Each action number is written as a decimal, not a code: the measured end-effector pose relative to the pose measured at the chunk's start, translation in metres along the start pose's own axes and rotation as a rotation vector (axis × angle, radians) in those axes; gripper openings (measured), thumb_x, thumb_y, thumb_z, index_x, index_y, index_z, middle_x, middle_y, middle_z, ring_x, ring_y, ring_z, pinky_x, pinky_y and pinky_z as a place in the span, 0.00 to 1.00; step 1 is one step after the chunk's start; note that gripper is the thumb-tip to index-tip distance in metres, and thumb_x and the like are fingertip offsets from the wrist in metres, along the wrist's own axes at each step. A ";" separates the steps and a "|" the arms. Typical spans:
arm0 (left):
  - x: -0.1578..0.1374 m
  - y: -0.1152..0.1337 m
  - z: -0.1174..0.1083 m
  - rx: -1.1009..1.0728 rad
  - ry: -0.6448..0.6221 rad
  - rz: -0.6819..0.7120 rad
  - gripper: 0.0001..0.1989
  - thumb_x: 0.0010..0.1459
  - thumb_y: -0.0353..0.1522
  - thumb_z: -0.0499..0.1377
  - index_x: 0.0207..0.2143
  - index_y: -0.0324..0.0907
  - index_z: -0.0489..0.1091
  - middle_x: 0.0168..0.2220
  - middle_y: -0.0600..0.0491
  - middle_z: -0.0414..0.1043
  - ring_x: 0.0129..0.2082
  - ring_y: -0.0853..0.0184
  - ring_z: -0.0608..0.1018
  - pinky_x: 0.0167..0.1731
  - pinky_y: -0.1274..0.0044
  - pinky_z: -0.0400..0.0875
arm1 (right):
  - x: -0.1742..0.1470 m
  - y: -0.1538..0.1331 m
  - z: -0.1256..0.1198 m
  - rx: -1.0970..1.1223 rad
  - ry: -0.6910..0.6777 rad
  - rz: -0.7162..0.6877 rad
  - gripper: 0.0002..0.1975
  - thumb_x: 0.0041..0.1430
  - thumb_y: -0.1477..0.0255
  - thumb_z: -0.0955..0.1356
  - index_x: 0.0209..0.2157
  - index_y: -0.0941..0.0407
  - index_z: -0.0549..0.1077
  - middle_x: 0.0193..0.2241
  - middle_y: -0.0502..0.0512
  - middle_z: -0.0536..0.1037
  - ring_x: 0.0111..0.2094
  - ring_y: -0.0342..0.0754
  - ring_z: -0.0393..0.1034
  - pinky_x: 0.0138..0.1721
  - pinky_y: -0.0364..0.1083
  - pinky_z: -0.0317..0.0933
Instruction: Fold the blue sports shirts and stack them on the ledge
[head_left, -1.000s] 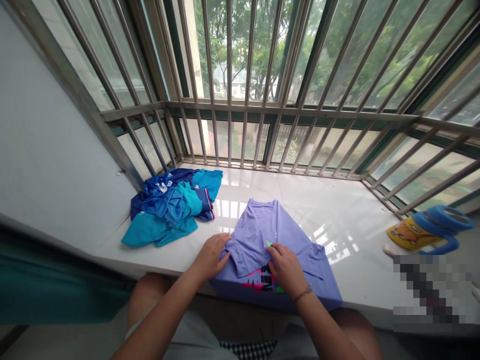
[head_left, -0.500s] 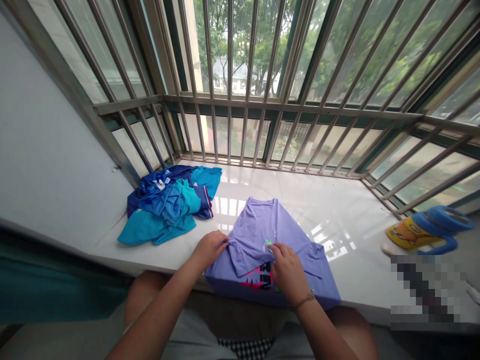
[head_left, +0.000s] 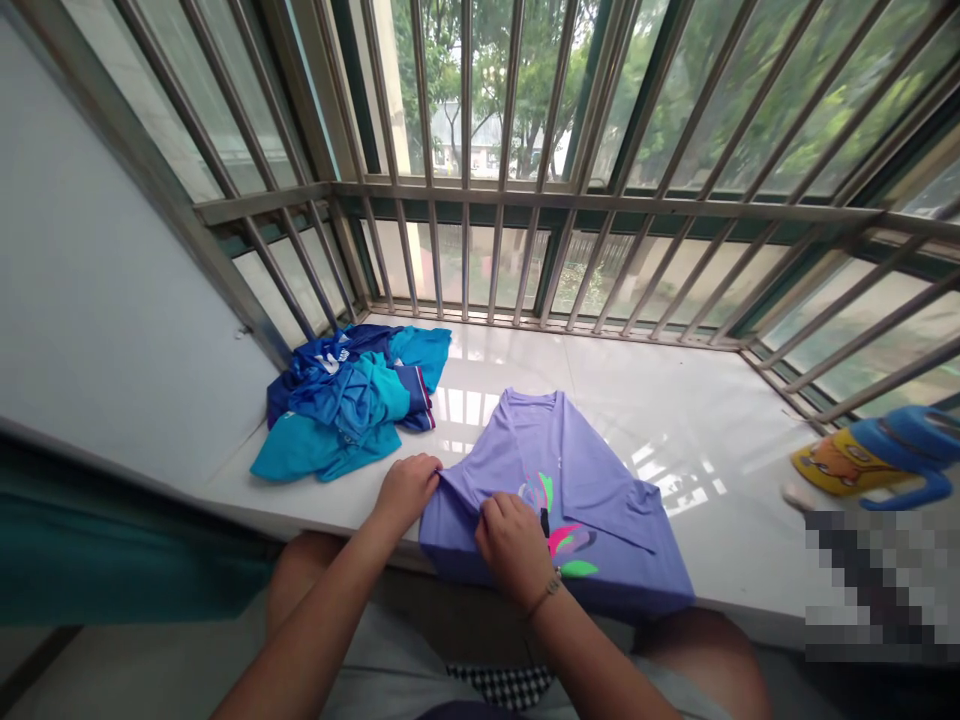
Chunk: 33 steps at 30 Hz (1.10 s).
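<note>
A lavender T-shirt (head_left: pixel 600 470) lies on the white tiled sill (head_left: pixel 675 400), its collar toward the window and its lower part hanging over the front edge. Its right sleeve side is folded inward, and a bright pink, green and black print shows on the chest. My left hand (head_left: pixel 409 490) pinches the shirt's left sleeve edge, fingers closed. Close by, my right hand (head_left: pixel 512 540), wearing a bracelet, is closed on the shirt's fabric left of the print, covering part of it.
A crumpled pile of blue and teal clothes (head_left: pixel 349 400) lies at the back left. On the right stands a yellow and blue bottle (head_left: pixel 862 460) with a handle, beside a blurred-out patch. Metal window bars (head_left: pixel 525 210) enclose the sill.
My right hand has moved left across the shirt, drawing the left sleeve outward to the left and uncovering more of the print. My left hand still pinches the edge.
</note>
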<state>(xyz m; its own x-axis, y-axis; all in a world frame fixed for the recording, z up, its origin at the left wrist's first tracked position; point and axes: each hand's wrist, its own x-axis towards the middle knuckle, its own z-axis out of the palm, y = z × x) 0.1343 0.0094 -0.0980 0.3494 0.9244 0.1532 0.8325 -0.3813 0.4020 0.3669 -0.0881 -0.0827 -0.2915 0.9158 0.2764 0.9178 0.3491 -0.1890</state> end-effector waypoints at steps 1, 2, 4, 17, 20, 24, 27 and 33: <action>-0.001 -0.001 0.000 0.048 0.007 0.005 0.10 0.65 0.24 0.59 0.43 0.45 0.77 0.43 0.49 0.81 0.45 0.57 0.81 0.47 0.69 0.71 | 0.002 0.000 -0.002 0.017 0.007 -0.034 0.03 0.67 0.76 0.71 0.38 0.53 0.74 0.38 0.55 0.77 0.42 0.54 0.70 0.43 0.51 0.60; -0.002 -0.003 0.000 0.076 0.016 0.012 0.10 0.65 0.24 0.59 0.43 0.45 0.77 0.43 0.49 0.81 0.45 0.56 0.81 0.47 0.68 0.71 | 0.003 -0.002 -0.005 0.029 0.003 -0.071 0.03 0.67 0.75 0.70 0.39 0.53 0.74 0.38 0.55 0.78 0.42 0.54 0.70 0.44 0.51 0.60; -0.003 -0.005 0.002 0.080 0.041 0.044 0.13 0.63 0.23 0.59 0.46 0.45 0.78 0.44 0.48 0.80 0.46 0.56 0.81 0.47 0.67 0.72 | 0.004 -0.005 -0.009 0.036 -0.044 -0.144 0.02 0.68 0.74 0.70 0.40 0.52 0.74 0.38 0.55 0.79 0.42 0.54 0.71 0.45 0.51 0.61; -0.006 -0.018 0.008 -0.173 0.097 0.237 0.13 0.63 0.24 0.62 0.44 0.47 0.82 0.44 0.48 0.81 0.46 0.58 0.81 0.49 0.66 0.73 | 0.117 0.075 -0.030 0.105 -0.178 0.271 0.12 0.77 0.68 0.63 0.48 0.54 0.78 0.43 0.60 0.84 0.45 0.52 0.78 0.45 0.47 0.63; -0.006 -0.020 0.008 -0.282 0.149 0.183 0.12 0.63 0.25 0.60 0.42 0.46 0.81 0.42 0.48 0.81 0.45 0.58 0.81 0.49 0.67 0.75 | 0.172 0.113 -0.028 0.087 -0.187 0.278 0.17 0.73 0.76 0.63 0.59 0.58 0.76 0.53 0.65 0.81 0.52 0.54 0.77 0.51 0.48 0.64; -0.006 -0.019 0.009 -0.316 0.210 0.087 0.12 0.61 0.24 0.58 0.41 0.45 0.79 0.42 0.49 0.80 0.46 0.57 0.80 0.50 0.66 0.76 | 0.225 0.151 -0.017 0.098 -0.269 0.159 0.27 0.64 0.81 0.69 0.64 0.54 0.76 0.62 0.62 0.77 0.58 0.54 0.73 0.58 0.47 0.63; -0.006 -0.019 0.010 -0.291 0.248 0.036 0.12 0.61 0.24 0.57 0.39 0.45 0.78 0.41 0.48 0.79 0.45 0.56 0.80 0.49 0.64 0.77 | 0.246 0.164 -0.004 0.109 -0.358 0.104 0.19 0.59 0.81 0.72 0.50 0.53 0.84 0.51 0.59 0.83 0.51 0.53 0.77 0.54 0.46 0.64; -0.018 0.000 0.005 -0.224 0.319 0.063 0.14 0.69 0.27 0.54 0.47 0.47 0.78 0.47 0.45 0.80 0.51 0.54 0.80 0.55 0.59 0.75 | 0.248 0.168 0.028 0.120 -0.279 0.151 0.14 0.66 0.78 0.68 0.50 0.56 0.82 0.49 0.60 0.82 0.51 0.52 0.75 0.53 0.45 0.62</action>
<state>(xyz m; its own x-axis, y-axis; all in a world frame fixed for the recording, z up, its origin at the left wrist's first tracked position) 0.1298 -0.0068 -0.1050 0.2167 0.8702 0.4424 0.6865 -0.4580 0.5647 0.4413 0.2028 -0.0723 -0.2322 0.9722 -0.0284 0.9230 0.2111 -0.3218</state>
